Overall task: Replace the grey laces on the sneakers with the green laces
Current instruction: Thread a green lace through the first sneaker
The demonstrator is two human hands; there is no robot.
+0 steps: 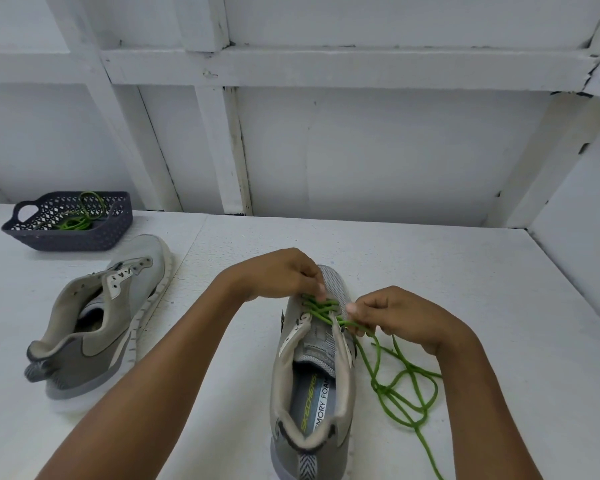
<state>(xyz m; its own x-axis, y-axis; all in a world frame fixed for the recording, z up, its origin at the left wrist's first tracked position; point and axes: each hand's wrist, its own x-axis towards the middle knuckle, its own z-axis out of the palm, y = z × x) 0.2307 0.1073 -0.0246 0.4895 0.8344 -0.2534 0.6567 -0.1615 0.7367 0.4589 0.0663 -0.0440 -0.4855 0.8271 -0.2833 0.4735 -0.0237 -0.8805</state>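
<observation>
Sneakers in grey sit apart on a white table [465, 271] that runs up to a white panelled wall [361, 150]. One sneaker [314, 375] stands in front of the person with its toe pointing away and its heel toward the camera, printed insole showing. The other sneaker [101, 317] lies well to the left, tipped onto its side, toe toward the wall. Behind it, near the table's far left edge, is a dark perforated basket [70, 237] with a second green lace [78, 216] bundled inside.

Both bare forearms reach in from the bottom of the view to the nearer shoe. The left hand [278, 273] is over the toe end, its fingers curled and pinching the green lace [321, 308] where it crosses the front eyelets. The right hand [395, 317] is at the shoe's right side, thumb and fingers closed on the same lace just beside the eyelet row. The lace crisscrosses only the front part of the shoe. Its loose lengths fall from the right hand and lie in tangled loops on the table just to the right of the shoe, one strand trailing toward the lower edge of the view.
</observation>
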